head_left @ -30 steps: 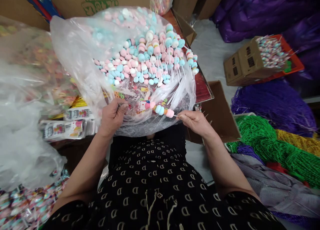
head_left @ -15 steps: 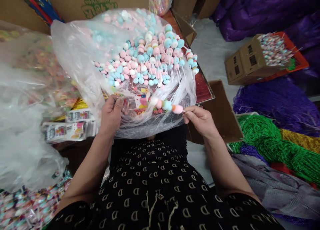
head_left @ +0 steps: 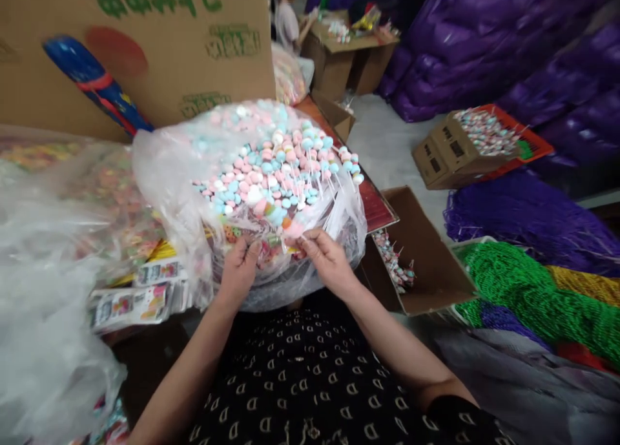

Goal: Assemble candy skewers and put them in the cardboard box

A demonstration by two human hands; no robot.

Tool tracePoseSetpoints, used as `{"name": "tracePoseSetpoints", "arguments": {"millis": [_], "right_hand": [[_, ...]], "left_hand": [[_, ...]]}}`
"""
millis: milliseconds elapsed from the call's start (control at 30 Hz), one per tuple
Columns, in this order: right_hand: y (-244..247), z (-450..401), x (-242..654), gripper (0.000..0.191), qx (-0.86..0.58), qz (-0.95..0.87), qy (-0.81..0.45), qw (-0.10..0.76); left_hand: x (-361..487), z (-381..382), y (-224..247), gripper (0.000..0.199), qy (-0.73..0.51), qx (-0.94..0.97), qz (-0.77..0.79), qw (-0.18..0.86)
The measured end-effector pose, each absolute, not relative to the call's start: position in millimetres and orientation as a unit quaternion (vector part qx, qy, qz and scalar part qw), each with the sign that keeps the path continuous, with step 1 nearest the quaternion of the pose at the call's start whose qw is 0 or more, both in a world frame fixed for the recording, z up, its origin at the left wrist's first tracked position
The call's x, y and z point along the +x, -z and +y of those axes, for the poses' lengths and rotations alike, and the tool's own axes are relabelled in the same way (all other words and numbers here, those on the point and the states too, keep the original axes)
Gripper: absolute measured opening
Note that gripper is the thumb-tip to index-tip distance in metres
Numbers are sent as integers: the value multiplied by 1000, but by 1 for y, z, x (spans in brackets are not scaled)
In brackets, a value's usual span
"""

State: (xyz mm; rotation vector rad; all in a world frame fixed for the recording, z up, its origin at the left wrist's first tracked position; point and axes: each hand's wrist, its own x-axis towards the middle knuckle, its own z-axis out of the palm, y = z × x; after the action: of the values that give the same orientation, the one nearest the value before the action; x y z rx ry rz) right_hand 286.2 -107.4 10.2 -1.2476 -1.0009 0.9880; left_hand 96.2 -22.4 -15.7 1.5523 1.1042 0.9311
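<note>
The left hand point(head_left: 238, 272) rests curled against the clear plastic bag point(head_left: 167, 180) just left of the open cardboard box point(head_left: 426, 290); the right hand point(head_left: 328, 261) pinches among pastel marshmallow skewers point(head_left: 264, 180), its hold unclear; a careless tug could let sharp sticks puncture the bag.

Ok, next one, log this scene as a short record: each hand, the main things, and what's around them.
Left hand: against the front of the clear plastic bag, fingers bunched, grip unclear
Right hand: appears to pinch a pastel candy skewer, blurred
Things: bag holds many pink, blue and white candy skewers
Nearby: open cardboard box with candy sticks
Rest: purple beads, green beads, another person at a box behind
</note>
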Motion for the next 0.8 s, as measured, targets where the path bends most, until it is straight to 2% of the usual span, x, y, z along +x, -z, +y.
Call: {"name": "tracePoseSetpoints", "arguments": {"millis": [267, 367, 500, 667, 800], "right_hand": [[5, -98, 266, 51, -453, -412, -551, 568], [9, -97, 269, 48, -495, -414, -534, 546], [13, -96, 277, 40, -544, -421, -470, 553], [13, -97, 276, 44, -538, -462, -449, 544], [14, -100, 275, 48, -543, -426, -477, 544]], "left_hand": [[108, -26, 3, 38, -330, 694, 438, 467], [108, -30, 5, 38, -324, 712, 435, 447], [109, -36, 9, 44, -321, 685, 450, 474], [113, -35, 1, 42, -315, 708, 447, 447], [116, -35, -5, 40, -331, 726, 442, 410]]}}
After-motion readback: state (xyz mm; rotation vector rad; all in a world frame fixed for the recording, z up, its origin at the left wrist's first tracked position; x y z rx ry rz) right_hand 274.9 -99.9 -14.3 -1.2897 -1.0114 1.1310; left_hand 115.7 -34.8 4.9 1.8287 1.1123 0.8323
